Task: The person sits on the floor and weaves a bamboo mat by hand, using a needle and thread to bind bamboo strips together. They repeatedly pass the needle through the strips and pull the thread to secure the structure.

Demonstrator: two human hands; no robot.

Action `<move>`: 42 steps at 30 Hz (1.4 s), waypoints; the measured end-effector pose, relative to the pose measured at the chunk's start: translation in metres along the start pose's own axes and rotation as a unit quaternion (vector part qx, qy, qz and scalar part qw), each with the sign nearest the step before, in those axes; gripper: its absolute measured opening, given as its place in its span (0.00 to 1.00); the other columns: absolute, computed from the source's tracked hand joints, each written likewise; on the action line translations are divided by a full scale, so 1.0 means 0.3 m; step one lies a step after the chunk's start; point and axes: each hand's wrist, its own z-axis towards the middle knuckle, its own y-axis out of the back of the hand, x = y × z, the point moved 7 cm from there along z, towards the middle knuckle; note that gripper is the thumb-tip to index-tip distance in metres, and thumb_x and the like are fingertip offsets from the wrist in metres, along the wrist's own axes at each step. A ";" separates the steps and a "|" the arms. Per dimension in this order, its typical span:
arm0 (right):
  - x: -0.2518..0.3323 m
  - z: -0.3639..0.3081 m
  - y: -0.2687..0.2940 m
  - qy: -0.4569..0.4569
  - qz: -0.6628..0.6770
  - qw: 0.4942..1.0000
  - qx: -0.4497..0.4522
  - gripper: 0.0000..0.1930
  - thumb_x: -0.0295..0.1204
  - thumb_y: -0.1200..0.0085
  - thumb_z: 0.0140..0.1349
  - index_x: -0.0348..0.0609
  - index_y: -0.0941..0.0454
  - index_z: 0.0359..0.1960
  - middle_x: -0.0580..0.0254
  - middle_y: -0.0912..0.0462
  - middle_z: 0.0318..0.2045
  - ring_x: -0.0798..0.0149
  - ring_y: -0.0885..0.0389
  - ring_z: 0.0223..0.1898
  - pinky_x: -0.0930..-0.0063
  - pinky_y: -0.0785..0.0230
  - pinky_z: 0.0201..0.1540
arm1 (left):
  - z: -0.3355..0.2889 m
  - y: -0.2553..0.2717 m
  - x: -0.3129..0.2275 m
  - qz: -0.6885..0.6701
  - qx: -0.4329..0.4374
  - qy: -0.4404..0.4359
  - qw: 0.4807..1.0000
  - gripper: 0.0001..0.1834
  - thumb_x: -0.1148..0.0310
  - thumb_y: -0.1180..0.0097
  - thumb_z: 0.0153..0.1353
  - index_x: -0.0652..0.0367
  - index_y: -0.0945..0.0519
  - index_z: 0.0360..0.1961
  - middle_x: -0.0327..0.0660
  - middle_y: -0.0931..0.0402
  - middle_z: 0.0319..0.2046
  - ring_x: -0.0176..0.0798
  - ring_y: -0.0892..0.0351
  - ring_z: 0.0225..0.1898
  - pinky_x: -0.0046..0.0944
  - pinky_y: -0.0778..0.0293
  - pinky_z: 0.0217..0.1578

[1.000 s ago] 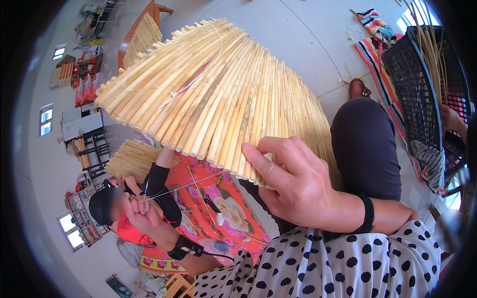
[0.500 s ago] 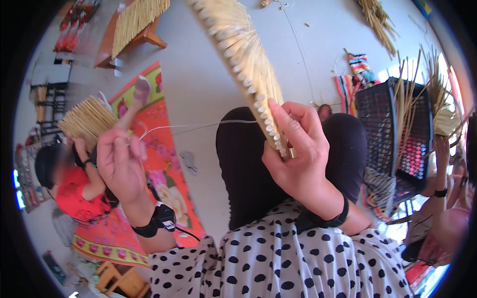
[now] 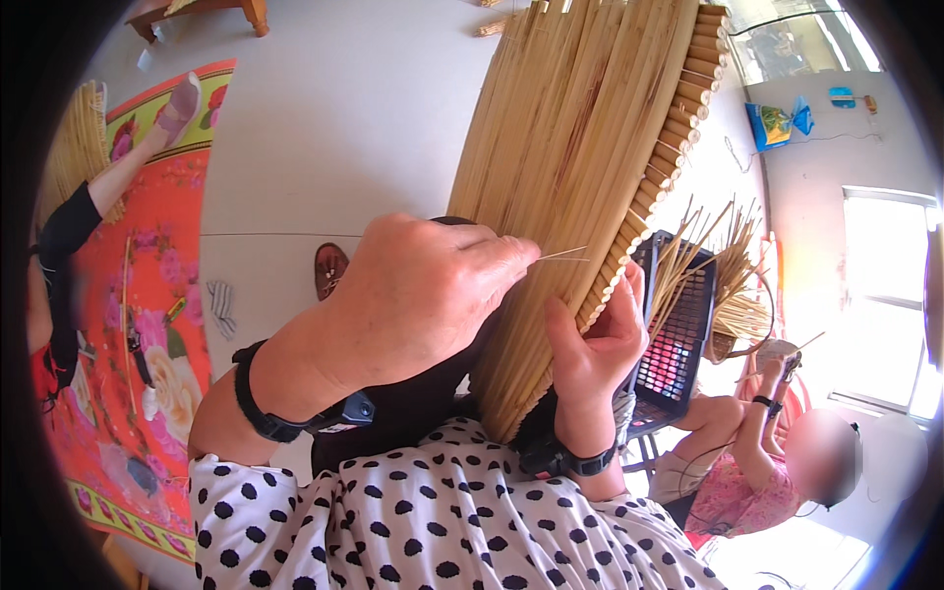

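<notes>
A panel of straw-coloured reed stalks [image 3: 565, 138] stands tilted over my lap, its right edge lined with round cut ends. My right hand [image 3: 600, 344] grips that edge low down, thumb on the near face and fingers behind the rim. In front of the panel, my left hand [image 3: 423, 285] is closed in a pinch. Fine pale strands [image 3: 565, 256] stick out from its fingertips toward the bound edge. Whether one of them is a needle I cannot tell. The panel's lower left part is hidden behind my left hand and wrist.
On the right stands a black plastic crate [image 3: 678, 339] with loose stalks [image 3: 737, 295] by it. A person in pink [image 3: 752, 482] sits beyond it. A red flowered mat [image 3: 147, 295] lies left, with another person's leg [image 3: 138, 157] over it. A wooden bench [image 3: 197, 15] is at the far left.
The view has swung rightward. The panel now shows its broad face instead of its narrow edge. My left hand has come from far left to the panel, and the long white thread no longer shows stretched.
</notes>
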 end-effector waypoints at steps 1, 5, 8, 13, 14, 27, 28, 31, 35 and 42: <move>0.001 -0.002 -0.001 -0.024 -0.006 1.000 0.004 0.24 0.15 0.36 0.45 0.27 0.22 0.49 0.53 0.27 0.52 0.62 0.26 0.52 0.76 0.32 0.53 | 0.003 -0.003 0.006 0.017 0.008 -0.004 1.000 0.12 0.75 0.37 0.52 0.57 0.17 0.40 0.38 0.20 0.22 0.42 0.18 0.23 0.38 0.25 0.22; -0.002 -0.005 0.000 -0.028 -0.018 0.999 -0.006 0.22 0.16 0.37 0.45 0.28 0.21 0.46 0.53 0.27 0.51 0.60 0.27 0.52 0.73 0.33 0.54 | 0.009 -0.001 0.022 0.033 0.024 0.002 0.999 0.12 0.73 0.37 0.52 0.56 0.17 0.40 0.37 0.24 0.20 0.42 0.20 0.22 0.39 0.26 0.21; -0.012 -0.009 0.003 -0.067 0.021 0.997 -0.024 0.20 0.16 0.37 0.45 0.28 0.21 0.44 0.54 0.26 0.50 0.60 0.28 0.52 0.72 0.35 0.55 | 0.005 0.003 0.032 0.029 0.020 0.002 0.999 0.10 0.73 0.38 0.52 0.55 0.17 0.37 0.36 0.25 0.20 0.41 0.20 0.22 0.39 0.26 0.20; -0.035 -0.015 0.009 -0.127 0.053 0.990 -0.043 0.19 0.15 0.38 0.44 0.29 0.21 0.41 0.55 0.27 0.48 0.60 0.29 0.51 0.71 0.36 0.56 | 0.002 0.010 0.040 0.019 -0.001 -0.010 1.000 0.07 0.72 0.39 0.50 0.56 0.19 0.33 0.36 0.28 0.18 0.41 0.21 0.21 0.39 0.28 0.18; -0.039 -0.020 0.008 -0.136 0.054 0.988 -0.047 0.19 0.16 0.37 0.43 0.29 0.21 0.41 0.55 0.27 0.48 0.60 0.29 0.51 0.71 0.36 0.56 | 0.003 0.010 0.040 0.019 -0.006 -0.015 1.000 0.09 0.74 0.37 0.49 0.57 0.18 0.34 0.36 0.28 0.18 0.41 0.23 0.20 0.39 0.29 0.18; -0.031 -0.028 -0.004 -0.163 0.071 0.982 -0.057 0.21 0.18 0.36 0.41 0.29 0.21 0.42 0.57 0.27 0.48 0.60 0.29 0.51 0.71 0.37 0.56 | 0.010 0.010 0.042 0.014 -0.003 -0.033 0.999 0.10 0.76 0.35 0.48 0.59 0.18 0.34 0.36 0.29 0.18 0.39 0.24 0.18 0.39 0.29 0.18; -0.030 -0.027 -0.004 -0.163 0.067 0.983 -0.056 0.21 0.18 0.36 0.41 0.29 0.21 0.42 0.57 0.27 0.48 0.60 0.29 0.51 0.71 0.37 0.56 | 0.012 0.013 0.040 0.014 -0.001 -0.034 0.999 0.14 0.78 0.33 0.46 0.59 0.16 0.37 0.36 0.29 0.18 0.38 0.25 0.18 0.38 0.29 0.18; -0.026 -0.023 -0.006 -0.163 0.059 0.983 -0.053 0.21 0.18 0.36 0.42 0.29 0.21 0.42 0.56 0.26 0.48 0.60 0.29 0.51 0.70 0.37 0.56 | 0.017 0.019 0.035 0.016 0.002 -0.036 0.999 0.14 0.78 0.33 0.46 0.60 0.16 0.37 0.36 0.29 0.18 0.38 0.25 0.18 0.38 0.29 0.18; -0.029 -0.025 -0.006 -0.161 0.059 0.984 -0.051 0.21 0.19 0.36 0.42 0.29 0.20 0.42 0.56 0.26 0.48 0.59 0.29 0.51 0.70 0.37 0.57 | 0.019 0.014 0.031 0.021 -0.003 -0.039 0.999 0.11 0.75 0.35 0.47 0.59 0.18 0.34 0.36 0.29 0.18 0.39 0.24 0.19 0.39 0.29 0.17; -0.033 -0.027 -0.006 -0.165 0.074 0.982 -0.056 0.22 0.19 0.36 0.42 0.29 0.20 0.43 0.56 0.26 0.49 0.59 0.29 0.52 0.69 0.38 0.58 | 0.017 0.014 0.029 0.024 -0.005 -0.038 0.999 0.15 0.78 0.33 0.44 0.60 0.16 0.37 0.35 0.30 0.18 0.38 0.26 0.18 0.38 0.30 0.18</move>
